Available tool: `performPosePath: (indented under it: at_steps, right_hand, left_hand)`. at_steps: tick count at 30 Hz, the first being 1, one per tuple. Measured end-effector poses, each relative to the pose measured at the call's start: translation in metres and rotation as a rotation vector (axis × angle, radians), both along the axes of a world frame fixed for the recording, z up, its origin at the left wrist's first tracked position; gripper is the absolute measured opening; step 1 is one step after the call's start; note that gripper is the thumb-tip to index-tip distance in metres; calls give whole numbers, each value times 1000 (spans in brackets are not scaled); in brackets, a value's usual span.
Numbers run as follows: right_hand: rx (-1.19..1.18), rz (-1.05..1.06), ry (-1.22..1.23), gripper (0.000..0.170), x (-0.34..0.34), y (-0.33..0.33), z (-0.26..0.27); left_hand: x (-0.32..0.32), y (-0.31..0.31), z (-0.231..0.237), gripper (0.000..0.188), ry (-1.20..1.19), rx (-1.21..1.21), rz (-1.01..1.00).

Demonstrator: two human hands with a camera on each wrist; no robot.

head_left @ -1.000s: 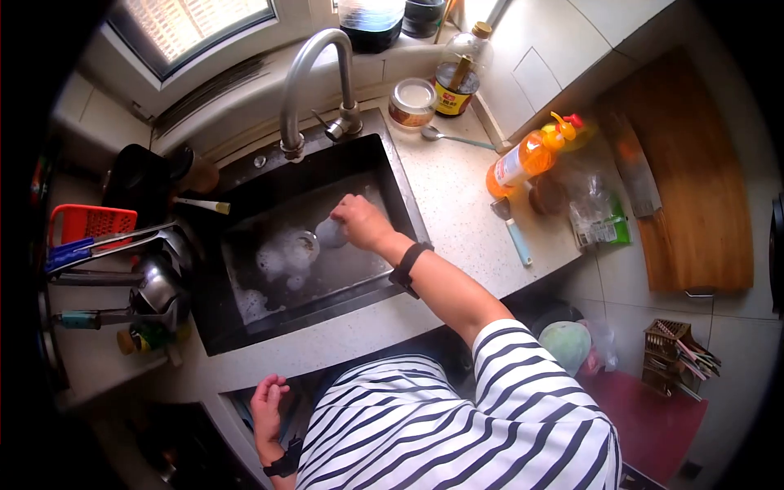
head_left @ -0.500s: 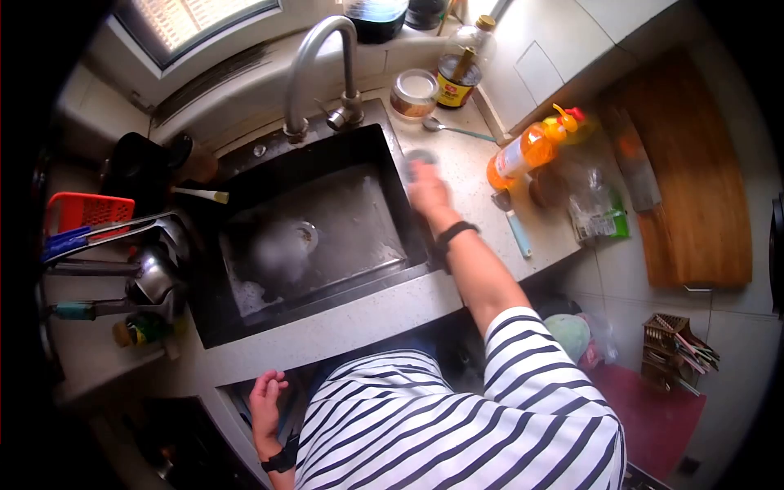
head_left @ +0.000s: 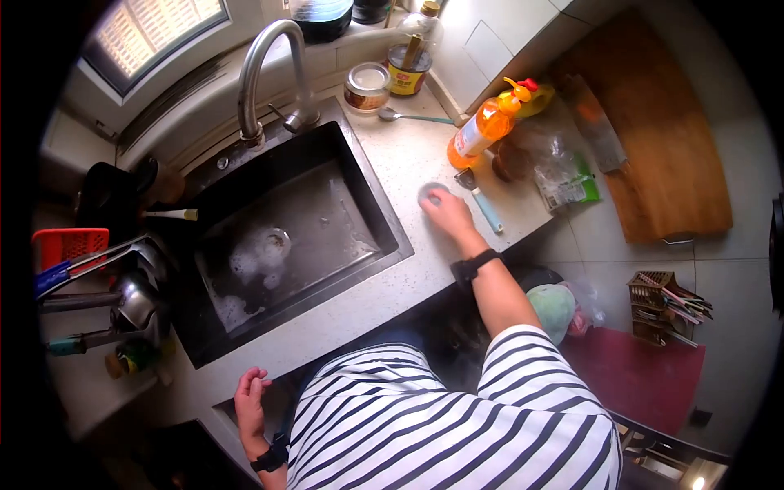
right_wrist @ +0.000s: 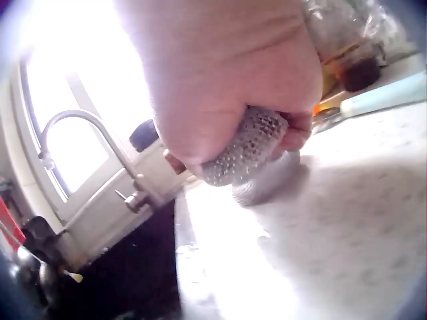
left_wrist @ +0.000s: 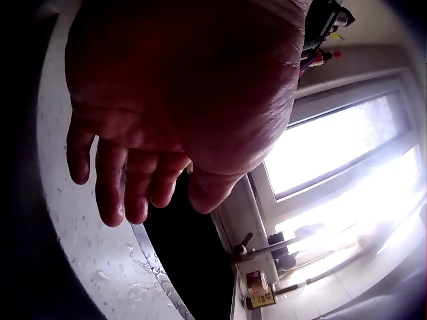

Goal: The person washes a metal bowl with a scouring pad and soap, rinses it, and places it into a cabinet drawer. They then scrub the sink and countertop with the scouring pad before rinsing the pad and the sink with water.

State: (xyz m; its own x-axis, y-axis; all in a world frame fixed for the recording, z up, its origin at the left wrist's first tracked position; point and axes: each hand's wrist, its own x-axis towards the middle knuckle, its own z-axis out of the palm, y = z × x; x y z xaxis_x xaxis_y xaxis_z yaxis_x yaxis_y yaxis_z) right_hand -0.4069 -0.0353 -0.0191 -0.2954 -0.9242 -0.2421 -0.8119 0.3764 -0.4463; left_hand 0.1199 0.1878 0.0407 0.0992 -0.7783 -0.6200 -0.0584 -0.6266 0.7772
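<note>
A grey mesh-like scrubber is gripped in the right hand, close above the pale speckled countertop. From the head view, the right hand is over the counter right of the sink, with part of the grey scrubber showing at its fingertips. The left hand hangs by the counter's front edge, holding nothing, its fingers loosely bent. In the left wrist view the left hand shows its palm and relaxed fingers.
The black sink has foam around its drain, with a curved faucet behind. Right of the hand lie a blue-handled peeler, an orange soap bottle and a plastic bag. A knife and cutting board are farther right.
The right hand has moved from over the sink, past its right rim, to the countertop with the scrubber. The head view has shifted. The left hand stays low by the counter's front.
</note>
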Motion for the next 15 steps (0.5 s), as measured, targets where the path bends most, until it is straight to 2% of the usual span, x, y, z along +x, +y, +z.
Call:
performPosePath:
  at_steps: [1, 5, 8, 11, 14, 15]
  right_hand:
    - [82, -45, 12, 43, -4, 17, 10]
    - [-151, -64, -293, 45, -20, 52, -7]
    - [-122, -161, -823, 45, 18, 56, 34]
    - [-18, -34, -1148, 46, 59, 51, 53]
    - [106, 143, -1292, 46, 113, 44, 96]
    - [120, 221, -1345, 46, 130, 42, 106]
  left_hand:
    - [-1, -2, 0, 38, 2, 5, -7]
    - [-12, -18, 3, 35, 12, -6, -78]
    - [-16, -40, 4, 33, 2, -67, -208]
    - [-28, -70, 22, 32, 9, -126, -281]
    - [-45, -103, 42, 36, 78, -154, -337]
    - [-51, -112, 46, 45, 110, -173, -346]
